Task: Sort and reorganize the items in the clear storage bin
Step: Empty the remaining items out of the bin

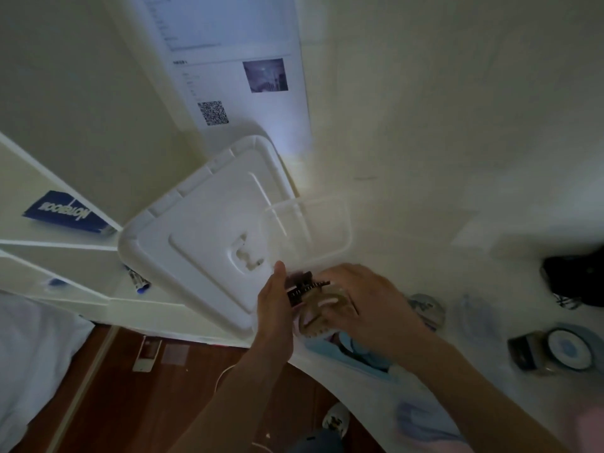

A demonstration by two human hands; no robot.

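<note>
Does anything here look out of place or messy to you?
A little. The white lid lies off its bin, overhanging the desk edge. A white card lies on the wooden floor below. Both hands hold hair clips over the clear bin, so it reads as sorting clutter, not damage.

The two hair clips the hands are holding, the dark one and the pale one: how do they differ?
The dark hair clip is black and looks slimmer; the pale hair clip is a see-through tan with broad curved sides. The dark one sits against the left hand, nearer the white lid; the pale one lies under the fingers of the right hand, over a light blue tray. Both have rows of teeth.
</note>
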